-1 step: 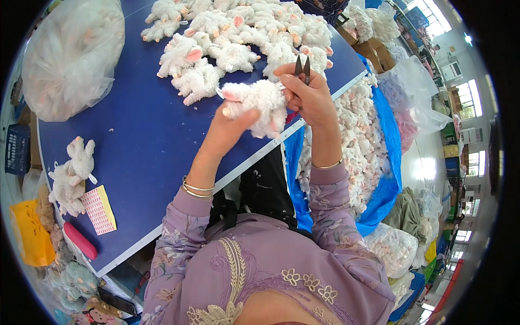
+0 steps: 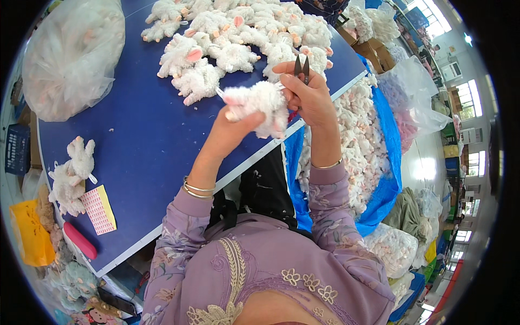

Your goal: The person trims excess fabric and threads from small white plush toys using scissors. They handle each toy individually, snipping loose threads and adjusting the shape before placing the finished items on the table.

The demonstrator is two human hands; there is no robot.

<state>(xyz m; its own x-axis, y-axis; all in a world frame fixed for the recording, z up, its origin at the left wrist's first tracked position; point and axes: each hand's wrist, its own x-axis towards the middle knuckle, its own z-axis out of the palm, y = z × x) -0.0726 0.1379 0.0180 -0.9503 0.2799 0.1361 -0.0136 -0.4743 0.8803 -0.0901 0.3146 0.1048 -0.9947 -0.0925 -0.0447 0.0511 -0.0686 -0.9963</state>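
Observation:
A fluffy white plush toy (image 2: 260, 105) with pink ears hangs over the table's near edge. My left hand (image 2: 233, 127) is closed round its lower left side, the thumb across the front. In my right hand (image 2: 309, 100) is a pair of scissors (image 2: 302, 70), dark pointed blades upward and slightly apart; a bit of magenta handle shows below the palm. The right fingertips also pinch a small white strip at the toy's upper right edge. Just beyond lies a heap of similar white plush toys (image 2: 233, 57).
The blue table (image 2: 146, 135) carries a stuffed clear plastic bag (image 2: 73, 59), two white plush toys (image 2: 70, 179), a sticker sheet (image 2: 99, 210) and a pink oblong case (image 2: 80, 240). Right of the table, a blue sack (image 2: 387, 162) brims with small white and pink plush pieces.
The plush toy has turned and shifted a little in my left hand, which has moved slightly right. My right hand keeps its place with the scissors.

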